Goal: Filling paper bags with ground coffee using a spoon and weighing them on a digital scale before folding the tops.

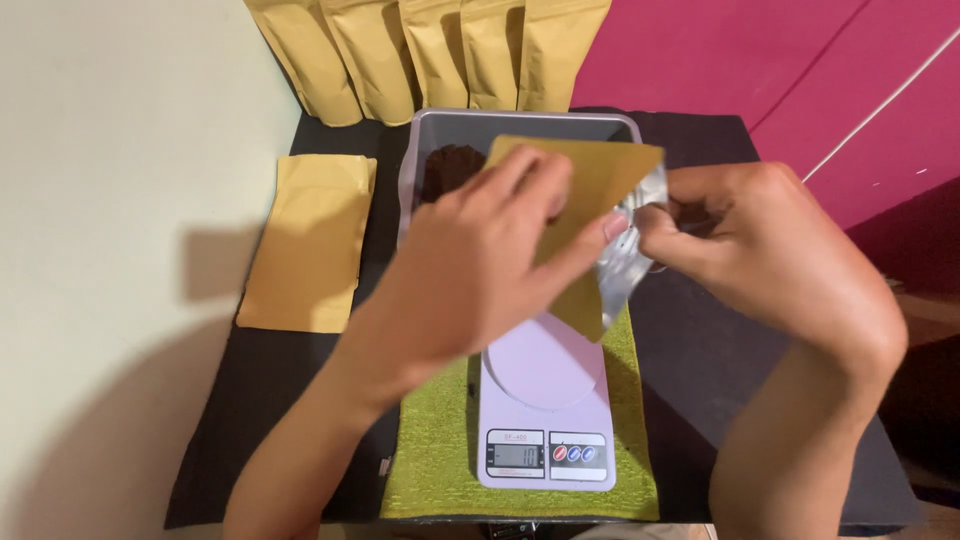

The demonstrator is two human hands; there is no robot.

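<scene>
— What are the hands doing over the scale?

— Both hold one kraft-paper pouch (575,190) in the air, above the white digital kitchen scale (545,400) and in front of the grey tub (425,135). The left hand (480,265) is closed on the pouch's brown face, fingers spread across it. The right hand (760,250) pinches the silver-lined mouth (625,270) between thumb and fingertips, seemingly pulling it apart.

— How would you do that well?

— I'd judge it best to keep the left grip firm near the top edge and peel the two lips evenly, so the foil lining doesn't crease. Holding it over the tub also keeps any spill off the black mat (700,350).

— What's in the tub?

— A dark brown mound (450,165), ground and coarse-looking; I can't tell exactly what.

— Other packaging?

— A flat stack of empty pouches (305,240) of the same tan colour lies left of the tub on the mat. A row of standing pouches (430,55) lines the far edge against the wall, tall and rectangular, with no labels that I can see. The scale sits on a green cloth (435,450); it has a small display and coloured round buttons at its near end.
</scene>
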